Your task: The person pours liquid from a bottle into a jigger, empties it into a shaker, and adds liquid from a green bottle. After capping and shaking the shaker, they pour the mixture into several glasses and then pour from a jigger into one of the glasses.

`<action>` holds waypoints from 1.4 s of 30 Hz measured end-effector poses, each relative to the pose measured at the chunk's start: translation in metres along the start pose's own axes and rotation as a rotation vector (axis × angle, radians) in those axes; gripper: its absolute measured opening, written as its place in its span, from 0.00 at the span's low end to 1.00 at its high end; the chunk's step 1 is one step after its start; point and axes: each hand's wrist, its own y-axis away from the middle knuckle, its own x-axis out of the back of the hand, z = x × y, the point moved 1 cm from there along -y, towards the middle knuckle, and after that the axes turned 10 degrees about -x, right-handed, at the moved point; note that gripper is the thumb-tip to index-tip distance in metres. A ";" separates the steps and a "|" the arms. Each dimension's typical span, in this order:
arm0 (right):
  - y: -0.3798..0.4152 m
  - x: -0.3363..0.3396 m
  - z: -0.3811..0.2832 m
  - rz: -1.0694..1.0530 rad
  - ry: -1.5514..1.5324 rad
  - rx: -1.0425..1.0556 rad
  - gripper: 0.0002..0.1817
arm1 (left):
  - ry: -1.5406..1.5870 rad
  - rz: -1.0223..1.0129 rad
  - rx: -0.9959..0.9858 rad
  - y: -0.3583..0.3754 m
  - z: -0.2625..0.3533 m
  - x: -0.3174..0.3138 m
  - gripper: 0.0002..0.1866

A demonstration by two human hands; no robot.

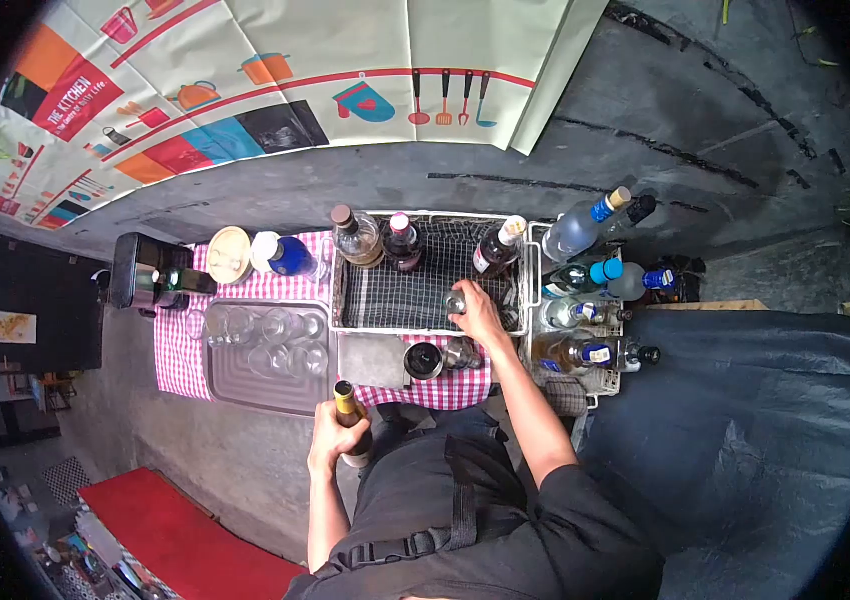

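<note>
My left hand [331,436] is wrapped round a dark bottle [355,458] with a yellow neck, held upright near my body, in front of the table edge. My right hand [478,314] grips a small clear glass [456,302] over the right part of a white-rimmed basket [425,331] lined with dark checked cloth. In the basket, two bottles stand at the back left, one with a brown cap [356,240] and one with a pink cap [402,243]. A third dark bottle [497,249] stands at the back right.
A grey tray [263,393] with several upturned glasses [292,342] lies at left. Near the front edge are a folded grey cloth [373,361], a round black-topped container [423,361] and a metal jigger [461,352]. Several bottles [573,230] fill a rack at right.
</note>
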 end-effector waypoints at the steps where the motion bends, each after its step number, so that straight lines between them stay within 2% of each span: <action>1: 0.004 0.002 0.001 0.003 -0.003 -0.002 0.35 | 0.008 -0.014 0.014 0.000 0.000 0.001 0.11; 4: 0.024 0.029 -0.018 0.061 -0.003 -0.020 0.39 | 0.012 -0.012 0.004 -0.003 0.001 0.003 0.10; 5: 0.032 0.037 -0.023 0.132 -0.120 -0.048 0.32 | 0.010 -0.019 0.001 -0.003 0.003 0.005 0.10; 7: 0.061 0.060 -0.034 0.145 -0.259 -0.252 0.22 | 0.001 -0.017 -0.007 -0.004 0.006 0.009 0.10; 8: 0.074 0.059 -0.024 0.152 -0.260 -0.255 0.22 | 0.001 -0.022 -0.012 -0.005 0.005 0.009 0.10; 10: 0.105 0.049 -0.001 0.380 0.000 -0.066 0.17 | 0.008 -0.027 0.006 -0.005 0.001 0.010 0.09; 13: 0.126 0.018 0.029 0.346 0.089 -0.153 0.19 | -0.005 -0.049 -0.009 -0.006 0.009 0.015 0.09; 14: 0.129 0.007 0.034 0.350 0.016 -0.219 0.21 | -0.006 -0.052 -0.014 -0.007 0.009 0.015 0.09; 17: 0.121 -0.013 0.050 0.396 0.049 -0.233 0.25 | -0.008 -0.068 -0.037 -0.007 0.009 0.017 0.09; 18: 0.117 -0.018 0.053 0.476 0.058 -0.203 0.19 | -0.008 -0.071 -0.046 -0.006 0.008 0.018 0.09; 19: 0.111 -0.020 0.058 0.479 0.054 -0.205 0.19 | -0.007 -0.075 -0.055 -0.006 0.008 0.017 0.10; 21: 0.104 -0.020 0.063 0.463 0.018 -0.153 0.13 | -0.022 -0.072 -0.053 -0.003 0.016 0.019 0.10; 22: 0.102 -0.022 0.062 0.536 0.002 -0.109 0.08 | -0.037 -0.065 -0.050 -0.002 0.019 0.021 0.10; 23: 0.103 -0.021 0.065 0.475 -0.005 -0.111 0.09 | -0.042 -0.062 -0.052 -0.001 0.014 0.022 0.10; 25: 0.119 -0.006 0.034 0.484 -0.074 -0.244 0.11 | -0.007 -0.081 -0.114 0.000 0.000 0.021 0.10; 27: 0.126 -0.010 0.030 0.470 -0.186 -0.235 0.13 | -0.014 -0.077 -0.116 0.001 0.008 0.022 0.10; 29: 0.144 -0.009 0.014 0.335 -0.634 -0.240 0.15 | -0.070 -0.133 -0.128 0.002 0.019 0.021 0.11; 30: 0.155 0.002 -0.012 0.219 -0.694 -0.228 0.17 | -0.087 -0.140 -0.167 0.002 0.025 0.019 0.11; 31: 0.165 0.011 -0.041 0.197 -0.721 -0.134 0.16 | -0.152 -0.179 -0.187 0.001 0.019 0.018 0.12; 32: 0.175 0.027 -0.075 0.158 -0.685 -0.017 0.14 | -0.121 -0.185 -0.220 0.001 0.015 0.014 0.13; 34: 0.194 0.049 -0.119 0.034 -0.426 0.134 0.18 | -0.083 -0.198 -0.266 0.000 0.010 0.006 0.13; 35: 0.198 0.051 -0.132 0.086 -0.327 0.349 0.22 | -0.100 -0.253 -0.273 -0.001 0.008 0.003 0.13; 37: 0.212 0.063 -0.163 0.004 -0.227 0.384 0.24 | -0.113 -0.310 -0.293 0.001 0.008 0.001 0.14; 39: 0.227 0.067 -0.181 -0.031 -0.236 0.390 0.21 | -0.150 -0.302 -0.373 0.006 0.014 0.000 0.17; 42: 0.244 0.069 -0.195 -0.099 -0.124 0.415 0.12 | -0.170 -0.351 -0.388 0.014 0.022 0.006 0.18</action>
